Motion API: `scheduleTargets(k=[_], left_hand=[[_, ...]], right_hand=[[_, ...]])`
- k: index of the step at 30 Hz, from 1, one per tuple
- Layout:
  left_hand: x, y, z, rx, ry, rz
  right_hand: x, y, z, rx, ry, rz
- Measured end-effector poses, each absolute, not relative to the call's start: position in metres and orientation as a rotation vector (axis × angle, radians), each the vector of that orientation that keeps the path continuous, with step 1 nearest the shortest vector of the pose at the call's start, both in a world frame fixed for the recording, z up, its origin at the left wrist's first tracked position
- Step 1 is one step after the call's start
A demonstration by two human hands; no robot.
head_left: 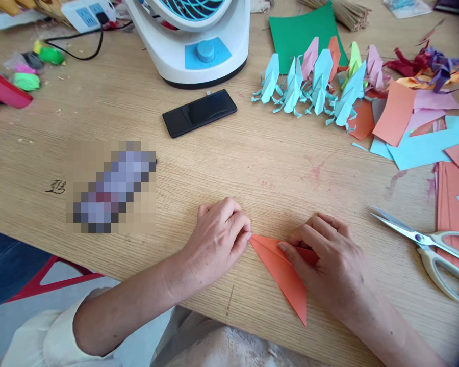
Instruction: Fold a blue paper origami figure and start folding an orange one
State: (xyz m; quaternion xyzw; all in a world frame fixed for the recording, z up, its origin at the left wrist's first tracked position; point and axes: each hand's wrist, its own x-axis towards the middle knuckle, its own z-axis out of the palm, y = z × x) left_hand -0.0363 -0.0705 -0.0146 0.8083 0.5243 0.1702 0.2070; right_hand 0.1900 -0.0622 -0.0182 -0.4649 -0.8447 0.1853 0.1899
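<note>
An orange sheet of origami paper (285, 278), folded to a pointed shape, lies near the table's front edge between my hands. My left hand (224, 237) pinches its upper left tip between thumb and fingers. On the other side, my right hand (325, 255) grips the upper right part, its thumb on top of a folded layer. One long point of the paper hangs down toward me. The fingers of my right hand hide part of the paper's right end.
Scissors (421, 238) lie open at the right beside orange paper sheets (449, 204). Behind stand several folded paper figures (319, 84) and a green sheet (286, 35). A black phone (199, 113), a white fan (202, 66) and a blurred-out object (115, 186) are further left.
</note>
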Motion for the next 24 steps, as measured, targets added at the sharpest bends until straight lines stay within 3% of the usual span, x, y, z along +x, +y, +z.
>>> scheduleTargets(k=[15, 24], left_hand=[[-0.054, -0.083, -0.016, 2.345, 1.349, 0.654], [-0.053, -0.098, -0.022, 2.667, 1.234, 0.481]], right_hand=[[0.190, -0.061, -0.020, -1.301, -2.380, 0.535], [0.191, -0.061, -0.021, -1.310, -2.378, 0.544]])
